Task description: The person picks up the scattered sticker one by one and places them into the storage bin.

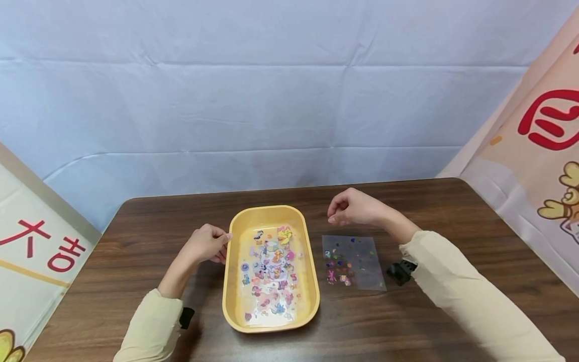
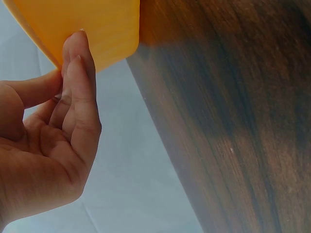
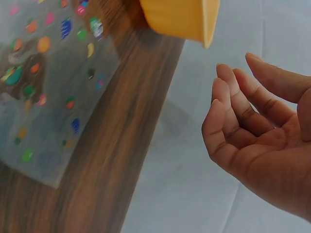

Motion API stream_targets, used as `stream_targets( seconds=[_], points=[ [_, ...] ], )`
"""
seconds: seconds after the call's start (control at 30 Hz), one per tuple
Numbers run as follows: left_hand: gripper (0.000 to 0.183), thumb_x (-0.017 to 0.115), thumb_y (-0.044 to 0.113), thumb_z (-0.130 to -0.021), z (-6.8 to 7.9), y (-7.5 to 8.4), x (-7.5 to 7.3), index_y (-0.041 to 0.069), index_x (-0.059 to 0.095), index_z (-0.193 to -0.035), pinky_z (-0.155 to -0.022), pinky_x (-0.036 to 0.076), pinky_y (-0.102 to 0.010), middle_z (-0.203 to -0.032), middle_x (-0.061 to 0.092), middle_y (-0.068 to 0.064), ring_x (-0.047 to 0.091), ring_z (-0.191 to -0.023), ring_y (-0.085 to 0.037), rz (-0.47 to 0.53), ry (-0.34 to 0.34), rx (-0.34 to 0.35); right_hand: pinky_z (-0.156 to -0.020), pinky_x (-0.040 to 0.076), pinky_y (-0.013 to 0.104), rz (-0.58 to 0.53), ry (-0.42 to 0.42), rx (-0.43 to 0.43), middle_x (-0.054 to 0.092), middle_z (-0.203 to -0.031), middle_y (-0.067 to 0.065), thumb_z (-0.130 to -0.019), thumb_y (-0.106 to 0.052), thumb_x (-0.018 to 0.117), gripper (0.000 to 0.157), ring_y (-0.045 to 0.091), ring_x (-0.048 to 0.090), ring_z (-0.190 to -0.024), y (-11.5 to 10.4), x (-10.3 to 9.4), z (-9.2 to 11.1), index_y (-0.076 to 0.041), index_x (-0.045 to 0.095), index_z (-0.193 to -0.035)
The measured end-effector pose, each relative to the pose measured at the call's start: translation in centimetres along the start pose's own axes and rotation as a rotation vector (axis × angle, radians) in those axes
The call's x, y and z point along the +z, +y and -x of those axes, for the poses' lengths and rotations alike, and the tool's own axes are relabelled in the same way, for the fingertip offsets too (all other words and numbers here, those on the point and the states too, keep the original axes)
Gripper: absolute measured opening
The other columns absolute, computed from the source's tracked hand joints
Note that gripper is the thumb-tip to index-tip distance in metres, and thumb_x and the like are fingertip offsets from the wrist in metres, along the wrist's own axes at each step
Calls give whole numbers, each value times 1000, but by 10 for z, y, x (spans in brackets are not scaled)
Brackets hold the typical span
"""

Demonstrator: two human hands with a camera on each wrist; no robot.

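Observation:
A yellow tray (image 1: 228,301) stands on the table, with a clear sheet of colourful cartoon stickers (image 1: 276,271) inside it. At the tray's left rim, my left hand (image 1: 207,244) pinches the edge; the left wrist view shows the thumb on the rim and the fingers against the outer wall of the tray (image 2: 112,29). My right hand (image 1: 355,207) hovers to the right of the tray with loosely bent fingers. In the right wrist view, nothing shows between that hand's thumb and fingers (image 3: 218,104). Below it, a transparent sticker sheet (image 1: 368,264) lies flat on the table.
The dark wood table (image 1: 154,241) ends at a straight back edge, behind which a pale cloth (image 1: 271,110) hangs. Printed banners flank the table at the left (image 1: 36,251) and the right (image 1: 511,181).

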State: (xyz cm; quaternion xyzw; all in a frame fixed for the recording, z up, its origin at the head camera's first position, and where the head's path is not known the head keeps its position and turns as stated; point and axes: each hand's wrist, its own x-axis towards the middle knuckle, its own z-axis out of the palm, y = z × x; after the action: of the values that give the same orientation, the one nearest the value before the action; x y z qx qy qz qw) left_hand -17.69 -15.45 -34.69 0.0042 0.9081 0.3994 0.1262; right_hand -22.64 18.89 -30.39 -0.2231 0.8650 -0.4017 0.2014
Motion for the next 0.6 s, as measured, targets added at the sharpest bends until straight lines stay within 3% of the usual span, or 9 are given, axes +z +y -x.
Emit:
stream_targets(
  seconds=[0.3,0.6],
  points=[
    [30,50,16,-94,-1,-2,0,-3,65,-75,-53,53,-30,-58,61,-6,62,-52,-17,15,0,-2,-56,45,32,12,21,64,60,-68,4,-82,-3,65,10,19,53,-60,24,-5,9,5,63,-88],
    [30,51,16,-94,-2,-3,0,-3,65,-75,-53,53,-30,-58,61,-7,62,-52,-17,18,-1,-4,-59,45,34,6,35,118,60,-72,4,-80,-3,67,13,17,51,-65,49,-8,18,6,62,-87]
  ],
)
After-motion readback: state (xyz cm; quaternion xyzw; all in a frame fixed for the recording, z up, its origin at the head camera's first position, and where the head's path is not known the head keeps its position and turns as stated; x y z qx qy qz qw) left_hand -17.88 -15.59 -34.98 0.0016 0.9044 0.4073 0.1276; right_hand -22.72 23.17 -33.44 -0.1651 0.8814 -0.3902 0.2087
